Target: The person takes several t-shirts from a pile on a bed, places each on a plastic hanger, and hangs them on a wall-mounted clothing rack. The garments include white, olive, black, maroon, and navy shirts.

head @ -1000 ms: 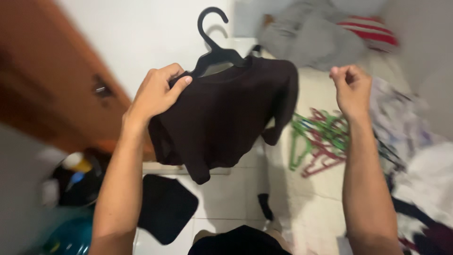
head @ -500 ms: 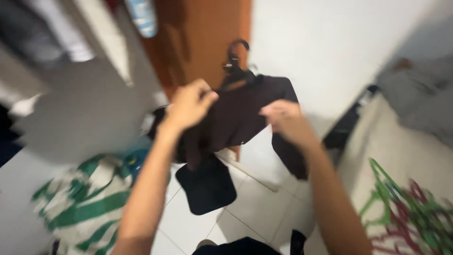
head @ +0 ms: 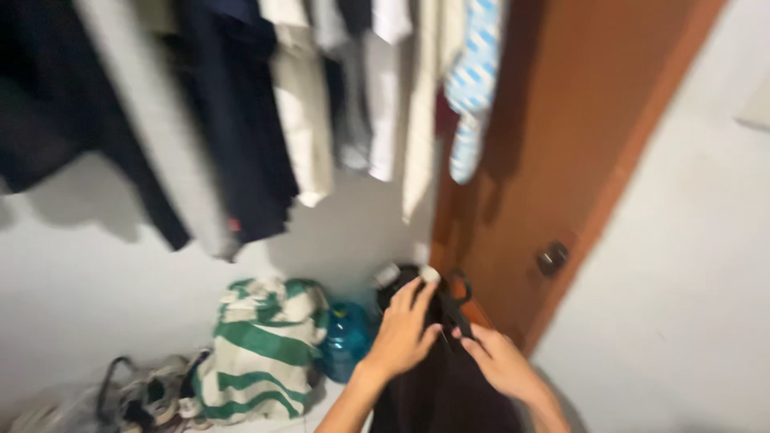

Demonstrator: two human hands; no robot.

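Left hand (head: 405,337): low in the middle of the view, fingers pressed onto the shoulder of the dark garment (head: 445,393) right by the hanger's neck, gripping the cloth there.
Right hand (head: 501,362): just beside the left one, fingers on the other shoulder of the garment; it's blurry, so I can't tell if it's pinching the cloth or only resting on it.
Dark garment: hangs on a black hanger (head: 455,301) between the two hands, the body of it dropping out of the bottom edge.
Hanger: hook pokes up just above the fingers, in front of the brown door (head: 577,152).
Rail of clothes (head: 321,96): up top — dark, white and light blue pieces hanging close together.
Floor stuff: a green-and-white striped bag (head: 261,345), a teal water jug (head: 346,337) next to it, shoes (head: 144,393) further left.
Doing it well: I'd say square both shoulders on the hanger first — then lift by the hook, not the cloth, so it doesn't slide off.
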